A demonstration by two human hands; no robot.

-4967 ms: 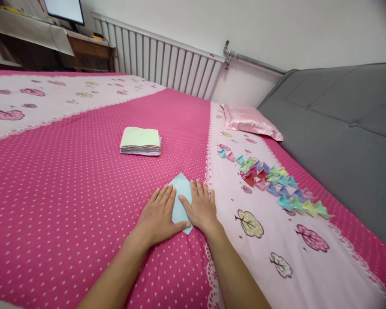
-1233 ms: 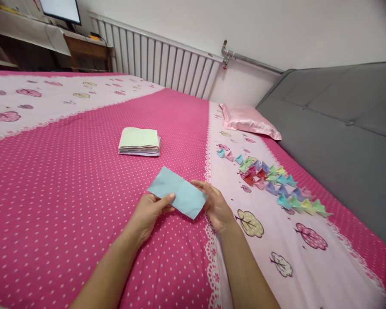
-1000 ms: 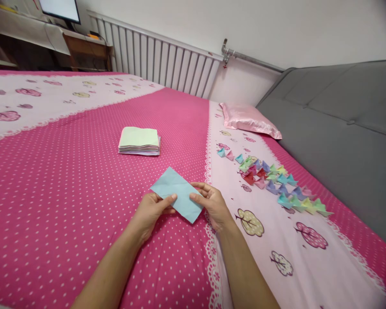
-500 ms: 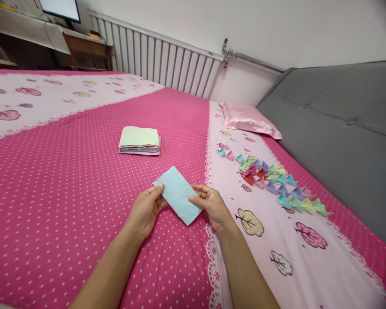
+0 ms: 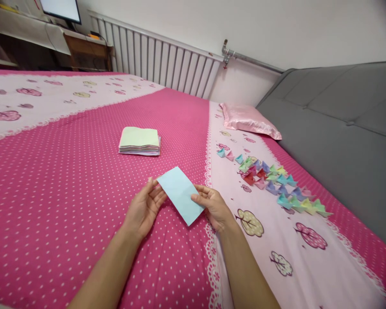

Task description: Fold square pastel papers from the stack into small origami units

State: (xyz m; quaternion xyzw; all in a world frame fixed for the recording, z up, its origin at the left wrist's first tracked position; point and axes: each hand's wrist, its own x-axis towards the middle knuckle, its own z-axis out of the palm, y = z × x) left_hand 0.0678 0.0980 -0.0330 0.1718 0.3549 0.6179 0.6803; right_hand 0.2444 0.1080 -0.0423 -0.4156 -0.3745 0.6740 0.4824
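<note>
A light blue sheet of paper [image 5: 180, 193] is held tilted above the pink dotted bedspread. My right hand [image 5: 214, 206] pinches its right edge, thumb on top and fingers underneath. At the paper's left corner is my left hand [image 5: 146, 208], palm turned up, thumb lifted off the sheet and fingers spread; its fingertips lie beside or just behind the edge. Beyond the hands rests a stack of coloured paper [image 5: 139, 140] with a pale green sheet on top. Several small folded paper boats [image 5: 270, 178] in many colours stand in rows to the right.
The bedspread [image 5: 67, 193] has a pale printed band on either side. A pink satin pillow [image 5: 249, 120] lies near the grey padded headboard [image 5: 337, 103]. At the back are a white radiator [image 5: 157, 51], a metal pipe [image 5: 254, 60] and a desk [image 5: 86, 47] with a monitor [image 5: 61, 9].
My left thumb has come off the paper and the left hand has opened. The sheet has shifted slightly right and tilted, still in my right hand.
</note>
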